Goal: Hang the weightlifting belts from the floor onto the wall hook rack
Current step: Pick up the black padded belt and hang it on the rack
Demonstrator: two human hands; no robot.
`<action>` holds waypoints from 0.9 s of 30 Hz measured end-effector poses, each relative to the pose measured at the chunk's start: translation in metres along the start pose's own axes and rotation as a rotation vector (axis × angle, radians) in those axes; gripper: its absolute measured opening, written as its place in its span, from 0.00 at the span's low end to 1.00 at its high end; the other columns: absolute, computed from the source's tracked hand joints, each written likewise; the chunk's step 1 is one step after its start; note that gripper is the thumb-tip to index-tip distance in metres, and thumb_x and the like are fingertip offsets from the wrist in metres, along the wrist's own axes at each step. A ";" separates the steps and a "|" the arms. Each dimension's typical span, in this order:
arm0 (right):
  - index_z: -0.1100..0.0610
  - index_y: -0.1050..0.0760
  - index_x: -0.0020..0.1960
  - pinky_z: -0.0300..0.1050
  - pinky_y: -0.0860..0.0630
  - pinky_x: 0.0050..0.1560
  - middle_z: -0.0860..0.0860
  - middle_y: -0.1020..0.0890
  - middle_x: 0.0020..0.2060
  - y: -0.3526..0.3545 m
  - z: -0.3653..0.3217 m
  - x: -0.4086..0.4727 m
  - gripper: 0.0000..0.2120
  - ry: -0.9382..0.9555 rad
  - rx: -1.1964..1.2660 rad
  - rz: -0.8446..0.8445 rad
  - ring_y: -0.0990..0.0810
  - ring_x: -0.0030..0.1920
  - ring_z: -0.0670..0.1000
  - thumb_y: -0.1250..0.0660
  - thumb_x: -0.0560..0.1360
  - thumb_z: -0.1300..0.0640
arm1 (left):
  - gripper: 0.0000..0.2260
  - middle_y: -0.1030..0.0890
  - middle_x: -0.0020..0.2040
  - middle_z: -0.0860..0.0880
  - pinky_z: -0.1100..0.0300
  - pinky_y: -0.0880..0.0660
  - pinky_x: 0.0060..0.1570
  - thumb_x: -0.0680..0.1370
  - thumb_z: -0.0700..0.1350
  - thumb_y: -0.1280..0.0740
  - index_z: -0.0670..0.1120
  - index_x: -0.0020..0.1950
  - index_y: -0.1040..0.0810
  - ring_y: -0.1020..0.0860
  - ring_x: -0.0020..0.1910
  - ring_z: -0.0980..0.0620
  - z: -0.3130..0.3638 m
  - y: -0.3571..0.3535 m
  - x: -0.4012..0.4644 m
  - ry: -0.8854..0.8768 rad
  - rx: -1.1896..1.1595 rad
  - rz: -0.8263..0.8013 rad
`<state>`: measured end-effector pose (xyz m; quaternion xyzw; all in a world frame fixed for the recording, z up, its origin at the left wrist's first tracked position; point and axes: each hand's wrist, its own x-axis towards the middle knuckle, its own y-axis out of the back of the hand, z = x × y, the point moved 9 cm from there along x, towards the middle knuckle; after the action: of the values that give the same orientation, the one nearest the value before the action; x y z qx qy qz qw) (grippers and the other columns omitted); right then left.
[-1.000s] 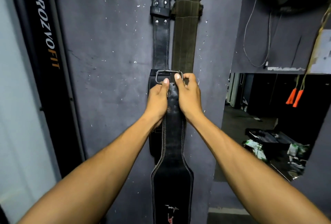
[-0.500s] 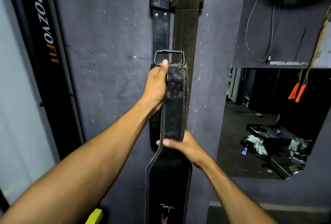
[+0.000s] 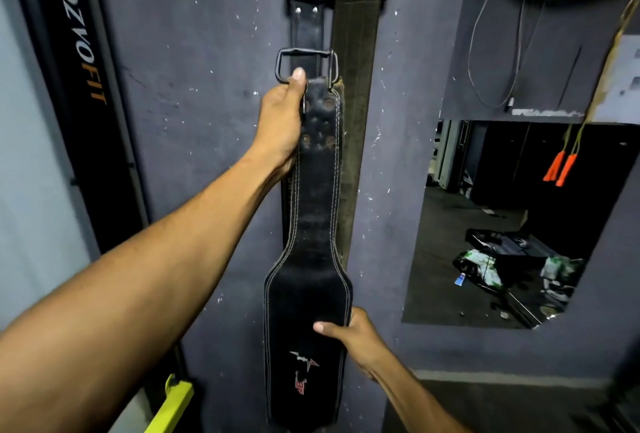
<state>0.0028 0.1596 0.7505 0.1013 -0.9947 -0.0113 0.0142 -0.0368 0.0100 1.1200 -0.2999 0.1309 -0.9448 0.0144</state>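
- Left hand (image 3: 282, 121), arm stretched upward, grips the black belt (image 3: 317, 197) just below its metal buckle (image 3: 306, 65).
- Right hand (image 3: 353, 334) pinches the belt's wide lower part, fingers probably wrapped behind.
- Belt hangs upright between both hands, against the wall.

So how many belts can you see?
3. A black belt is held up by the left hand and right hand. A black hanging belt and an olive belt hang behind it on the wall. More may be out of view.
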 end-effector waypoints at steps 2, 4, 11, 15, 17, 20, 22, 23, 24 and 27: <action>0.52 0.16 0.58 0.47 0.18 0.64 0.51 0.11 0.57 0.002 -0.004 0.002 0.16 0.002 -0.046 0.009 0.12 0.59 0.50 0.21 0.73 0.64 | 0.23 0.15 0.43 0.39 0.54 0.19 0.41 0.86 0.53 0.41 0.36 0.54 0.16 0.16 0.38 0.45 0.004 -0.003 -0.005 -0.018 0.013 -0.006; 0.50 0.18 0.61 0.46 0.19 0.66 0.49 0.12 0.59 -0.002 -0.018 0.002 0.18 0.025 -0.074 -0.046 0.13 0.60 0.49 0.21 0.74 0.62 | 0.25 0.16 0.46 0.36 0.48 0.19 0.47 0.86 0.53 0.41 0.31 0.56 0.18 0.17 0.42 0.42 0.008 0.000 -0.008 -0.027 -0.002 -0.007; 0.58 0.28 0.73 0.45 0.24 0.65 0.53 0.17 0.65 -0.011 -0.172 0.021 0.26 0.364 0.001 0.045 0.18 0.64 0.48 0.32 0.79 0.47 | 0.22 0.14 0.49 0.36 0.38 0.20 0.55 0.87 0.52 0.42 0.38 0.53 0.15 0.15 0.48 0.37 -0.005 0.013 -0.031 0.036 0.008 0.002; 0.48 0.25 0.64 0.28 0.25 0.54 0.37 0.15 0.52 -0.009 -0.277 0.020 0.09 0.620 -0.085 0.170 0.18 0.54 0.33 0.36 0.84 0.50 | 0.21 0.11 0.39 0.48 0.58 0.18 0.43 0.87 0.49 0.43 0.43 0.47 0.14 0.14 0.39 0.54 -0.011 0.012 -0.039 0.022 0.094 0.022; 0.44 0.25 0.64 0.24 0.27 0.55 0.30 0.16 0.52 -0.015 -0.311 0.016 0.09 0.727 -0.197 0.233 0.19 0.56 0.30 0.35 0.84 0.48 | 0.21 0.11 0.46 0.43 0.55 0.16 0.50 0.87 0.49 0.43 0.39 0.52 0.14 0.13 0.45 0.50 -0.013 0.005 -0.042 0.042 0.090 -0.011; 0.41 0.26 0.61 0.21 0.29 0.52 0.23 0.19 0.49 -0.016 -0.335 0.016 0.07 0.863 -0.247 0.336 0.21 0.53 0.27 0.36 0.84 0.48 | 0.22 0.15 0.57 0.32 0.45 0.20 0.60 0.87 0.50 0.42 0.33 0.61 0.18 0.16 0.52 0.42 -0.016 0.003 -0.031 0.113 0.043 -0.013; 0.41 0.26 0.61 0.20 0.31 0.51 0.21 0.20 0.49 -0.015 -0.344 0.024 0.07 0.910 -0.242 0.382 0.21 0.53 0.25 0.35 0.84 0.50 | 0.21 0.15 0.57 0.32 0.46 0.17 0.54 0.87 0.50 0.41 0.32 0.63 0.21 0.15 0.51 0.41 -0.016 0.005 -0.016 0.151 -0.026 -0.023; 0.40 0.26 0.60 0.20 0.31 0.51 0.21 0.19 0.49 -0.015 -0.349 0.031 0.07 0.924 -0.242 0.387 0.21 0.53 0.25 0.35 0.84 0.50 | 0.21 0.13 0.53 0.36 0.50 0.15 0.47 0.87 0.51 0.41 0.34 0.62 0.23 0.14 0.47 0.44 -0.013 0.010 -0.007 0.152 -0.066 -0.005; 0.40 0.25 0.59 0.20 0.30 0.51 0.23 0.19 0.49 -0.015 -0.354 0.041 0.06 0.929 -0.237 0.380 0.20 0.53 0.26 0.35 0.84 0.50 | 0.19 0.12 0.48 0.40 0.54 0.16 0.40 0.87 0.53 0.42 0.36 0.61 0.24 0.14 0.42 0.47 -0.007 0.018 0.005 0.126 -0.063 0.030; 0.43 0.23 0.59 0.25 0.27 0.52 0.31 0.15 0.51 -0.023 -0.368 0.071 0.05 0.924 -0.238 0.337 0.18 0.53 0.32 0.34 0.84 0.51 | 0.19 0.17 0.52 0.39 0.45 0.18 0.54 0.86 0.57 0.45 0.42 0.58 0.28 0.16 0.50 0.42 0.008 0.043 0.041 0.000 0.240 0.104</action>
<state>-0.0513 0.1153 1.1194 -0.0685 -0.8787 -0.0763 0.4662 -0.0684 -0.0372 1.1383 -0.2887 0.0325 -0.9517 0.0992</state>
